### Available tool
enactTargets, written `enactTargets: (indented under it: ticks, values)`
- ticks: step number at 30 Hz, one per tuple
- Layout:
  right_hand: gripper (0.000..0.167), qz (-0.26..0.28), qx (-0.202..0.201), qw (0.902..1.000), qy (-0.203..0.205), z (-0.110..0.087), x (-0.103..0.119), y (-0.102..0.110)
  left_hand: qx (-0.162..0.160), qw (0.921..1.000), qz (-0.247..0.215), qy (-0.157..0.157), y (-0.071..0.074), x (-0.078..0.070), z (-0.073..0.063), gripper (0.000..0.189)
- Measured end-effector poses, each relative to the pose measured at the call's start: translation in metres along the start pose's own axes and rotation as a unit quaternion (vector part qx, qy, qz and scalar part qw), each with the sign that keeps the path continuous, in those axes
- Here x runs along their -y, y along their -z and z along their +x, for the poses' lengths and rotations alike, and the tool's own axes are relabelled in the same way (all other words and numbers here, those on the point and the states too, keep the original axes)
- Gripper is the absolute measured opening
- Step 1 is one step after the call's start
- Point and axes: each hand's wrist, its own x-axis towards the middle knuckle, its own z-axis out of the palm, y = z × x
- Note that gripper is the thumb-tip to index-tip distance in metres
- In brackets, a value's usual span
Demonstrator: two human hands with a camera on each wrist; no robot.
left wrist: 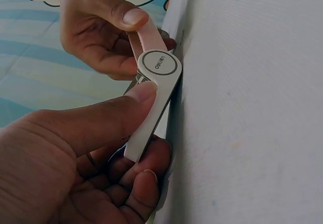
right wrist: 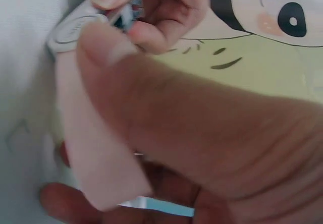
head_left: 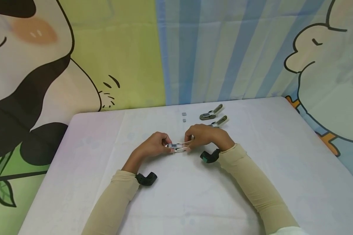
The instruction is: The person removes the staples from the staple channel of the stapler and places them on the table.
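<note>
A small white stapler [head_left: 178,150] with a pale pink handle lies between both hands near the middle of the table. My left hand [head_left: 153,145] pinches its body from the left, thumb on the white side in the left wrist view. My right hand [head_left: 204,134] grips the pink handle [right wrist: 96,133] between thumb and fingers. A round hinge disc [left wrist: 160,62] with lettering joins body and handle, and the two spread apart at an angle. Metal parts [right wrist: 135,8] show by the left fingers in the right wrist view.
Two green staplers [head_left: 208,116] with raised handles lie behind the right hand, the nearer one partly hidden. Two small grey blocks [head_left: 184,114], perhaps staples, lie on the white-covered table [head_left: 176,202]. A printed cloth [head_left: 135,55] hangs behind the table's far edge.
</note>
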Motion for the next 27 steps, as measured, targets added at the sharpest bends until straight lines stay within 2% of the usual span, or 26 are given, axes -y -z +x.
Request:
enactTargets:
  ticks: [2, 4, 6, 9, 10, 12, 14, 16, 18, 22, 27]
  values:
    - [0.026, -0.003, -0.003, 1.0000, 0.002, -0.002, 0.002, 0.002, -0.003, 1.0000, -0.001, 0.005, 0.001, 0.001, -0.001, 0.019]
    - [0.032, 0.000, -0.027, 0.9996, 0.013, -0.004, 0.003, 0.002, -0.004, 1.0000, -0.002, 0.005, 0.001, 0.002, -0.002, 0.019]
    - [0.035, 0.008, -0.080, 0.9965, 0.024, -0.004, 0.006, 0.001, -0.004, 1.0000, -0.005, 0.002, 0.001, 0.002, -0.002, 0.019]
    - [0.031, 0.025, -0.181, 0.9811, 0.063, -0.001, 0.013, -0.003, -0.002, 1.0000, -0.006, -0.005, 0.000, 0.002, -0.001, 0.019]
    - [0.029, 0.044, -0.198, 0.9762, 0.076, 0.000, 0.016, -0.004, -0.001, 1.0000, -0.005, -0.008, 0.000, 0.002, -0.001, 0.019]
    - [0.024, 0.086, -0.197, 0.9704, 0.110, 0.003, 0.020, -0.009, -0.002, 0.9999, -0.006, -0.012, 0.000, 0.002, -0.001, 0.019]
    - [0.020, 0.130, -0.161, 0.9689, 0.135, 0.007, 0.024, -0.015, -0.002, 0.9999, -0.009, -0.014, 0.000, 0.002, -0.001, 0.018]
    - [0.015, 0.151, -0.121, 0.9705, 0.144, 0.012, 0.023, -0.021, -0.001, 0.9998, -0.014, -0.014, 0.000, 0.003, -0.001, 0.018]
    - [0.010, 0.134, -0.107, 0.9750, 0.141, 0.017, 0.022, -0.026, 0.001, 0.9997, -0.017, -0.015, -0.001, 0.004, -0.001, 0.017]
    - [0.004, 0.098, -0.108, 0.9831, 0.111, 0.021, 0.023, -0.031, 0.005, 0.9999, -0.012, -0.011, -0.002, 0.003, 0.000, 0.016]
    - [0.005, 0.075, -0.121, 0.9846, 0.101, 0.023, 0.028, -0.031, 0.002, 1.0000, -0.007, -0.006, 0.000, 0.002, -0.001, 0.017]
